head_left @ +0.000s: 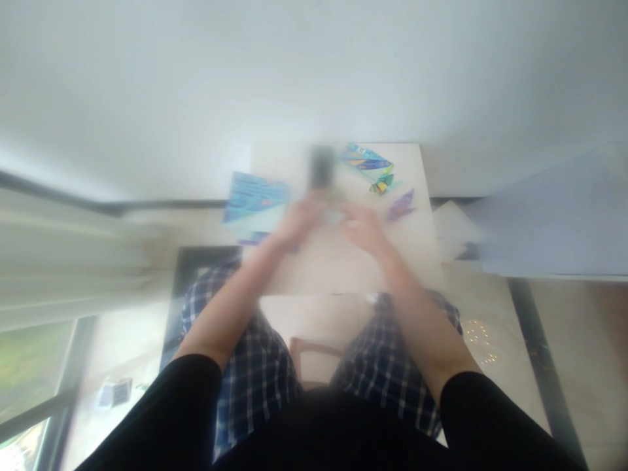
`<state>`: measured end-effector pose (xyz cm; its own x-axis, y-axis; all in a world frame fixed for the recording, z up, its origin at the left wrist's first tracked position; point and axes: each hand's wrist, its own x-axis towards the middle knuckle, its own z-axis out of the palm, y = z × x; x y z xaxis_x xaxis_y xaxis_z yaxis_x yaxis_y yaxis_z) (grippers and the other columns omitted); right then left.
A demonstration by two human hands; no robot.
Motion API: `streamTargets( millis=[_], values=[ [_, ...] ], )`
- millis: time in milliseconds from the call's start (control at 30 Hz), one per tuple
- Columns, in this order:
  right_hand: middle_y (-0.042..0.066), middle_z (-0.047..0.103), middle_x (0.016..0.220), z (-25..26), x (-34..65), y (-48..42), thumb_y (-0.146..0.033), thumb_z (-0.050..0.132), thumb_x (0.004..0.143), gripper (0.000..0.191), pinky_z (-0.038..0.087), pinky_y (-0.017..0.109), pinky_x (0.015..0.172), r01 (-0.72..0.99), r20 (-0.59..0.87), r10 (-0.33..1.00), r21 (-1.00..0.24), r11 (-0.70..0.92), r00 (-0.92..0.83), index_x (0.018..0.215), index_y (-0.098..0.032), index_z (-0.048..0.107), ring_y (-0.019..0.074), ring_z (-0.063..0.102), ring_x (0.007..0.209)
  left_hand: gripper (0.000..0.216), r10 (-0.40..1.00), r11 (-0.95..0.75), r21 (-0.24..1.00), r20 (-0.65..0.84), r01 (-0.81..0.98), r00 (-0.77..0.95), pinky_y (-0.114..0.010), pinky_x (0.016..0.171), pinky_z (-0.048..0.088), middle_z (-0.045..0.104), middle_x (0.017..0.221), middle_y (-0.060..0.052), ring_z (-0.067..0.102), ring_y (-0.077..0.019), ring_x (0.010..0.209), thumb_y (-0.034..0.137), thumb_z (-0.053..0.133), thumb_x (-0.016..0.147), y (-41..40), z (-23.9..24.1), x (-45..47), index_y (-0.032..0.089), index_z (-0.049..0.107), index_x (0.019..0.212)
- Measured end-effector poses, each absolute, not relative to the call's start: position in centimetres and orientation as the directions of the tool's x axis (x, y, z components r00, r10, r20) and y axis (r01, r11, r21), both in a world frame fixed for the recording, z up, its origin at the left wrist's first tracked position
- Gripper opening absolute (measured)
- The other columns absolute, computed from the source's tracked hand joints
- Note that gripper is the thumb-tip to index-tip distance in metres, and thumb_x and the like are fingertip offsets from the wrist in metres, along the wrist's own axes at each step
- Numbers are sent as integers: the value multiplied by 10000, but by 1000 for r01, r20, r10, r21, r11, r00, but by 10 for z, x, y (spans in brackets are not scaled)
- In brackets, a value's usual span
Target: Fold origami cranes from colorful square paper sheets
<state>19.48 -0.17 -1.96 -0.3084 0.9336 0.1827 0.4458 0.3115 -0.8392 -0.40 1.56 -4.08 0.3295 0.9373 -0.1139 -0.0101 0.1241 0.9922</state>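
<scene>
Over the middle of a small white table [338, 268], my left hand [301, 219] and my right hand [366, 229] face each other with curled fingers. Between the fingertips is a small pale blue-green piece of paper [334, 216], blurred, and both hands seem closed on its edges. Its folds cannot be made out. Just beyond my hands lies a dark rectangular object [322, 167], too smeared to name. A blue patterned paper sheet [258, 196] lies left of my left hand. Beyond my right hand are a blue printed folded paper [367, 160] and a purple folded paper [401, 206].
A small green and yellow folded paper [381, 184] lies near the table's far right. A white wall [314, 72] stands behind the table. My knees in checked trousers [260, 360] are at its near edge. A pale panel [564, 216] juts in from the right.
</scene>
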Motion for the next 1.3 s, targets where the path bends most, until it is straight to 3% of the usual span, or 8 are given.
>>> streamTargets(
  millis=[133, 267, 467, 633, 867, 1000, 1100, 1300],
  values=[
    [49, 766, 977, -28, 192, -3, -257, 538, 824, 315, 558, 335, 831, 553, 229, 946, -770, 320, -229, 1076, -206, 720, 208, 706, 826, 709, 946, -7, 996, -23, 91, 322, -475, 1147, 315, 494, 1466, -55, 381, -313, 1401, 508, 731, 708, 21, -46, -8, 285, 546, 1355],
    [62, 752, 1032, -28, 190, -3, -257, 545, 818, 309, 549, 342, 871, 532, 258, 940, -776, 339, -222, 1075, -205, 709, 219, 697, 913, 654, 962, -58, 984, 9, 169, 275, -464, 1198, 199, 520, 1445, -51, 353, -317, 1417, 484, 756, 685, 22, -44, -7, 264, 609, 1283],
    [48, 686, 1220, -33, 193, 0, -178, 585, 728, 444, 472, 384, 1038, 448, 278, 882, -779, 439, -381, 1163, -234, 656, 236, 629, 1155, 551, 972, 94, 989, -116, 113, 205, -481, 1130, 339, 606, 1333, -92, 514, -319, 1289, 598, 519, 870, 16, -45, 1, 216, 628, 1251],
    [70, 710, 1162, -31, 194, 1, -177, 516, 765, 379, 475, 358, 1021, 484, 314, 921, -784, 389, -231, 1109, -202, 672, 240, 645, 1125, 505, 968, 113, 987, -135, 110, 214, -497, 1086, 401, 593, 1350, -55, 504, -309, 1300, 572, 522, 875, 19, -53, -2, 277, 597, 1278],
    [42, 739, 944, -19, 194, 3, -335, 473, 843, 305, 524, 330, 895, 346, 210, 972, -909, 233, -102, 1013, -184, 676, 220, 670, 980, 545, 968, 131, 990, -139, 51, 208, -325, 747, 592, 579, 1345, -64, 676, -197, 940, 510, 573, 853, 12, -42, 5, 308, 492, 1352],
    [61, 736, 997, -16, 196, 7, -435, 485, 861, 346, 522, 354, 924, 283, 165, 979, -939, 194, -123, 1014, -188, 673, 227, 663, 1029, 401, 944, 230, 962, -257, 144, 206, -262, 577, 554, 678, 1019, -86, 660, -160, 721, 492, 571, 863, 9, -30, 7, 175, 625, 1102],
    [65, 722, 1104, -15, 196, 8, -469, 563, 825, 381, 496, 380, 994, 237, 161, 972, -951, 199, -170, 1079, -202, 663, 225, 646, 1100, 307, 961, 204, 958, -235, 202, 144, -205, 514, 494, 656, 794, -45, 602, -119, 612, 442, 610, 843, 9, -27, 5, 150, 655, 926],
    [73, 752, 1045, -19, 197, 11, -479, 637, 749, 399, 511, 416, 992, 197, 198, 959, -951, 238, -204, 1016, -193, 719, 257, 682, 1050, 297, 962, 202, 956, -234, 211, 138, -161, 404, 364, 570, 597, 7, 496, -72, 465, 442, 642, 819, 8, -26, 2, 155, 681, 883]
  ],
)
